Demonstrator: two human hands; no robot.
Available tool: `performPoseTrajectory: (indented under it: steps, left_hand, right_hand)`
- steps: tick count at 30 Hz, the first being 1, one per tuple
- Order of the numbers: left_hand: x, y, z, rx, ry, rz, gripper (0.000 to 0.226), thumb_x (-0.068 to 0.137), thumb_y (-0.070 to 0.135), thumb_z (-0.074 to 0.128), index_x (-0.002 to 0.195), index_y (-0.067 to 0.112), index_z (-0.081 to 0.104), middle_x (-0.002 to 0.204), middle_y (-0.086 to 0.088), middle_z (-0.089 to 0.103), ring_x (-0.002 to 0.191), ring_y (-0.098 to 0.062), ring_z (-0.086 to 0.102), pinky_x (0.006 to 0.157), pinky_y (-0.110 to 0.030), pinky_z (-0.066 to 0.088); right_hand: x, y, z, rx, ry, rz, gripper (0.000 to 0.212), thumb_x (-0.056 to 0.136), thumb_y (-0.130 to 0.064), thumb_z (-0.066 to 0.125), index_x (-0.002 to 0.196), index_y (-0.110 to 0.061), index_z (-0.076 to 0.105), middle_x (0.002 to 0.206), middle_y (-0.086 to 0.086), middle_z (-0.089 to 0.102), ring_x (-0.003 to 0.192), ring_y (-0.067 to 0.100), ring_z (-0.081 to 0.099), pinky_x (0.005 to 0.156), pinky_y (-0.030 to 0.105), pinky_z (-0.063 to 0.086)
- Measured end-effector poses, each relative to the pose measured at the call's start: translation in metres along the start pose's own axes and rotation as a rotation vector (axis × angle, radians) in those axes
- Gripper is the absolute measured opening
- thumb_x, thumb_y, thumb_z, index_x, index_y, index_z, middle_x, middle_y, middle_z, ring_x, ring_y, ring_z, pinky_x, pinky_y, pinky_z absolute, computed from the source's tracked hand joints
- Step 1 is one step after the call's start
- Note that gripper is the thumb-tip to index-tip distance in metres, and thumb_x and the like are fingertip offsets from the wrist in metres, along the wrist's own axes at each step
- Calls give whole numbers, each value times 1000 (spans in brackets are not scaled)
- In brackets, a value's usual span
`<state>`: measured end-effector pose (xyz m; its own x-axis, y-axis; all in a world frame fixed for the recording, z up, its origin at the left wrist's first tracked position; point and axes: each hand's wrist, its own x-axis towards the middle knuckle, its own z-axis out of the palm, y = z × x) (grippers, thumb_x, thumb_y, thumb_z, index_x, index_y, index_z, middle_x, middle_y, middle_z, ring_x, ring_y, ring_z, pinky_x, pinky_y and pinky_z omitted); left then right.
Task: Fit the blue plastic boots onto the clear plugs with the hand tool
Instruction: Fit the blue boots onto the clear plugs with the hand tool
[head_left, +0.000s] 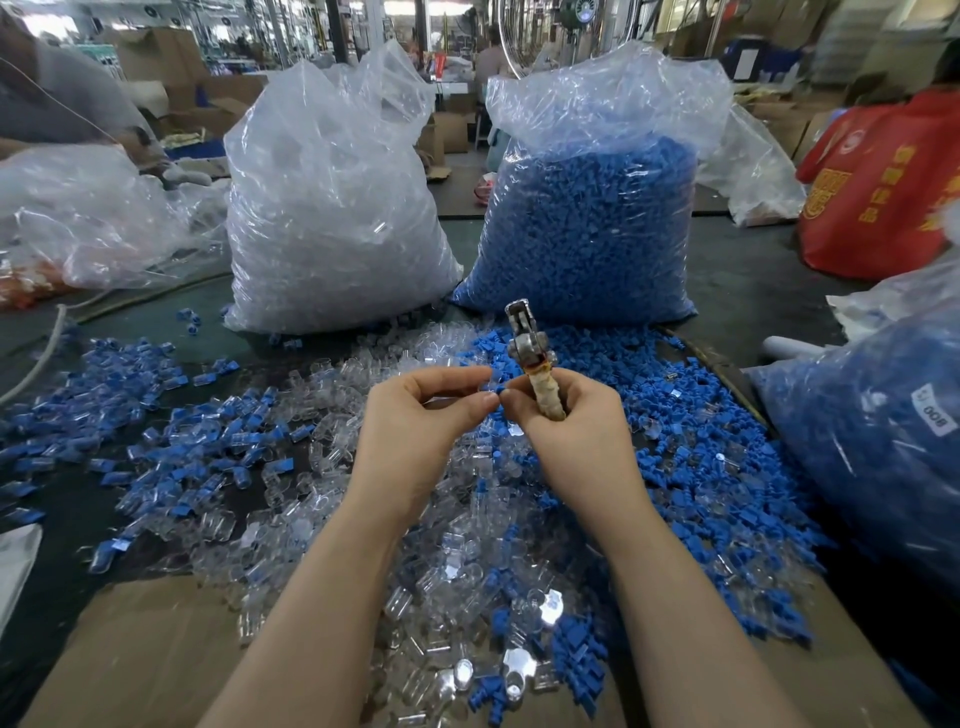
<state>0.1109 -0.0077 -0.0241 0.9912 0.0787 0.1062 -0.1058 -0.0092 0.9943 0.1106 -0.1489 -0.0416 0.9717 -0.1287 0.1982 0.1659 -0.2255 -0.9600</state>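
On the dark table (727, 291), assembled blue-and-clear pieces (130, 395) are spread at the left. A big bag of clear plugs (332, 208) is stood beside a big bag of blue plastic boots (587, 218). A small part, too small to tell, is pinched by the left hand (426, 415), touching the right hand (561, 421), by which the metal hand tool with wrapped handle (535, 364) is gripped upright above the loose mixed heap (467, 571).

Tool handle (548, 400) hidden in right hand (571, 431); pinched piece (493, 388) indistinct
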Motion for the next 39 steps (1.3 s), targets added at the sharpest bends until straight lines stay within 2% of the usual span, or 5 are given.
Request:
performPoseTrajectory:
  steps: [7,20,25,30,39]
  left_hand:
    - [0,-2,-1,21,24,-5,23,75,5,81,96,14,78,82,-1,76,72,-4,68,66,-14,51]
    - [2,0,-2,-132,46,-4,24,83,-1,72,100,16,71,97,-14,74,97,-28,71,90,-37,58]
    - [3,1,-5,-60,64,56,21,84,1,72,99,16,71,91,-6,74,88,-18,70,88,-34,58]
    - [2,1,-7,165,88,76,16,79,11,80,86,25,76,79,9,75,75,-5,70,64,-17,53]
    - [0,2,1,268,62,81,17,77,10,81,79,27,77,74,11,74,71,-2,69,69,-19,57]
  right_hand:
    - [-1,-2,-1,10,-42,-38,13,92,-18,67,81,-25,69,80,7,70,77,28,64,65,34,53]
    - [2,5,-12,-184,-93,-47,3,90,-22,65,88,-21,68,78,3,70,78,31,64,74,51,55]
    - [2,9,-13,-401,-156,-64,5,87,-25,63,89,-21,64,72,-2,66,69,23,60,66,47,53]
    - [0,6,-6,-214,-70,-118,7,91,-31,67,91,-25,66,71,-5,65,60,14,54,58,39,47]
    - [0,3,-5,-160,-58,-141,14,90,-29,70,82,-36,62,78,-14,67,68,12,61,64,40,52]
